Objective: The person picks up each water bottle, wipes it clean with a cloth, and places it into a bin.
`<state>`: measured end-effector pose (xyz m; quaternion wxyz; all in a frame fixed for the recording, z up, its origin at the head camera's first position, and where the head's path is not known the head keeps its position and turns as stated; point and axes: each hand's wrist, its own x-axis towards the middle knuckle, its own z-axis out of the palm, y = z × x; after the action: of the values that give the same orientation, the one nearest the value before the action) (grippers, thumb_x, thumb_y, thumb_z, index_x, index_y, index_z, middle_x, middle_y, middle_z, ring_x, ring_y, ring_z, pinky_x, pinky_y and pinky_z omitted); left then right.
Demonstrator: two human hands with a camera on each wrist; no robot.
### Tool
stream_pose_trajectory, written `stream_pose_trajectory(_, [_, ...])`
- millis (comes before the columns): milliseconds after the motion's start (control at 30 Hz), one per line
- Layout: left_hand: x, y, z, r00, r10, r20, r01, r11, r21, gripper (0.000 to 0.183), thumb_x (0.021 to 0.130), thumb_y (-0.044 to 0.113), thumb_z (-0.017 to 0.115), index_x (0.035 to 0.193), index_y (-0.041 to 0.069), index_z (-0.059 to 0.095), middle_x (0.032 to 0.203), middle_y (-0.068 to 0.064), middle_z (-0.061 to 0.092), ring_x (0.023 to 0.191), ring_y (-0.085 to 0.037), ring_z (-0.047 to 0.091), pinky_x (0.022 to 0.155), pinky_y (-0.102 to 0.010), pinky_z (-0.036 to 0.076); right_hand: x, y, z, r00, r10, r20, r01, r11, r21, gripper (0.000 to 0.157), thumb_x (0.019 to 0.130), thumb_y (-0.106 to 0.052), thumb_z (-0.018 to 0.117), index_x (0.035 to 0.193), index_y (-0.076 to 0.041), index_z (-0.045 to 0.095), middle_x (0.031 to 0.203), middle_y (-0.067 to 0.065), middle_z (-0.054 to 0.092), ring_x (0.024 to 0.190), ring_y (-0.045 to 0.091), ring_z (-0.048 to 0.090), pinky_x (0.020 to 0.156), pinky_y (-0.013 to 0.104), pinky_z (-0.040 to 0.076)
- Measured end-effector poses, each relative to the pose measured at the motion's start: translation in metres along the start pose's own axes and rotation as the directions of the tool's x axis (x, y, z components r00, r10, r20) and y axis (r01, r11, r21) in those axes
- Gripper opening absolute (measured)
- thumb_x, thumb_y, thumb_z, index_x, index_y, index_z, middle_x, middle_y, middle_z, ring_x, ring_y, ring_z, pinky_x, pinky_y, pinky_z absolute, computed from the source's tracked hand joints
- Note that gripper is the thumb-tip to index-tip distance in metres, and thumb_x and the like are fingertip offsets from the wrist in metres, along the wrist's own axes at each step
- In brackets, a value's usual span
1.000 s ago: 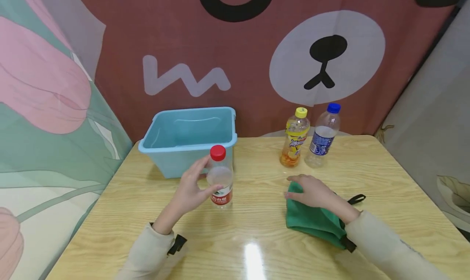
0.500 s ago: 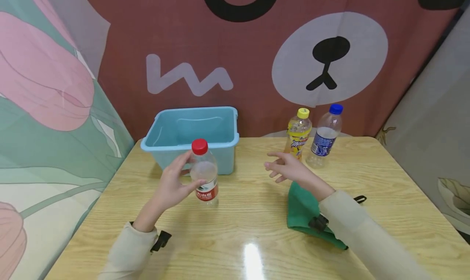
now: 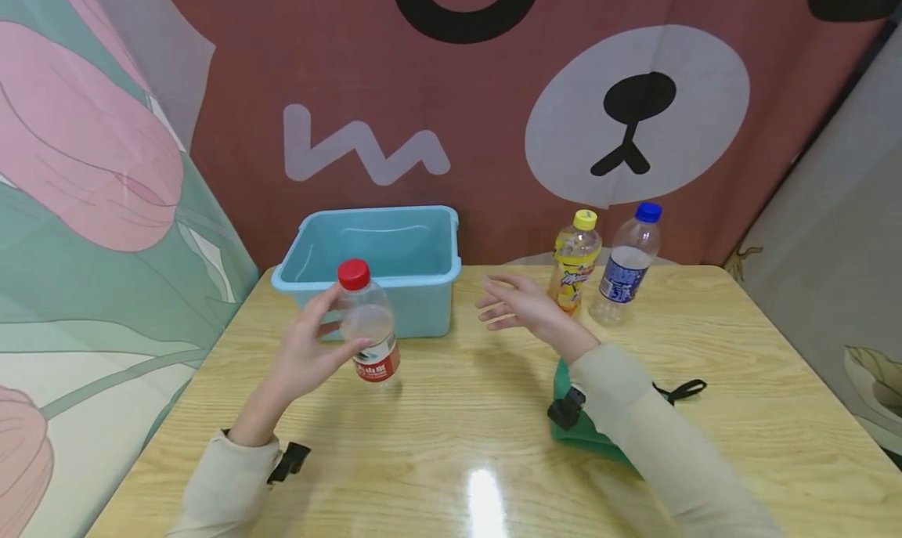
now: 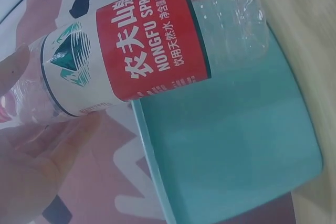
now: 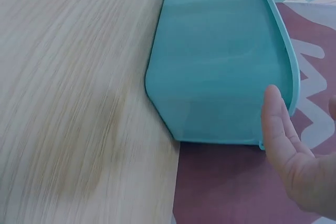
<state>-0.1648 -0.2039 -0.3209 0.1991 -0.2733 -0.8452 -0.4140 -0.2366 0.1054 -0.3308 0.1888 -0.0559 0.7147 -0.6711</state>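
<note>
A clear plastic water bottle with a red cap and a red-and-white label is gripped by my left hand, thumb on the near side and fingers behind. It stands nearly upright in front of the blue plastic bin; in the left wrist view the label faces the camera. My right hand hovers above the table with straight fingers and holds nothing, right of the bin and left of the yellow-capped bottle. Under the right forearm lies a green cloth item with a black loop, partly hidden.
A blue-capped bottle stands beside the yellow-capped one at the back right. The wooden table ends at a printed curtain behind. In the right wrist view, the bin's side is near the fingers.
My left hand has carried the red-capped bottle left, in front of the bin. The right hand has left the green cloth item and moved left and away from me, its fingers straightening.
</note>
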Motion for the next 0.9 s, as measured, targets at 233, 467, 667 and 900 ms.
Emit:
stream_pose_trajectory(233, [-0.002,0.000,-0.018,0.999,0.030,-0.026,-0.029,0.999,0.018,0.075,0.064,-0.007,0.078,0.129,-0.003,0.042,0.112,-0.017,0.054,0.098,-0.016,0.051,0.072,-0.043,0.052,0.021,-0.004,0.017,0.999,0.029,-0.038,-0.026,0.996,0.081,0.057,0.096,-0.029,0.045,0.141,-0.001,0.023,0.116,0.027,0.053,0.089,0.028,0.063,0.074,0.035,0.053])
stream_pose_trajectory(467, [0.007,0.009,-0.041,0.997,0.073,-0.034,-0.070,0.995,0.074,0.072,0.062,-0.008,0.078,0.126,-0.001,0.046,0.104,-0.013,0.056,0.095,-0.013,0.050,0.068,-0.044,0.053,0.037,-0.002,0.029,0.995,0.041,-0.092,-0.022,0.980,0.198,0.051,0.097,-0.024,0.044,0.140,-0.001,0.029,0.116,0.029,0.051,0.081,0.026,0.065,0.075,0.035,0.053])
stream_pose_trajectory(667, [0.017,0.017,-0.065,0.997,0.072,-0.025,-0.067,0.983,0.169,0.076,0.063,-0.004,0.080,0.130,0.002,0.045,0.104,-0.011,0.058,0.094,-0.010,0.051,0.070,-0.023,0.052,0.044,-0.004,0.036,0.991,0.041,-0.129,-0.011,0.974,0.226,0.046,0.096,-0.023,0.046,0.136,-0.002,0.034,0.106,0.022,0.056,0.067,0.015,0.064,0.073,0.034,0.054])
stream_pose_trajectory(900, [0.037,0.030,-0.094,0.992,0.110,-0.054,-0.096,0.972,0.216,0.075,0.061,-0.008,0.079,0.128,0.004,0.048,0.099,-0.006,0.059,0.093,0.003,0.050,0.070,-0.006,0.044,0.049,-0.003,0.042,0.986,0.060,-0.153,-0.017,0.964,0.265,0.045,0.096,-0.021,0.046,0.136,-0.002,0.034,0.121,0.032,0.047,0.065,0.015,0.063,0.065,0.028,0.054])
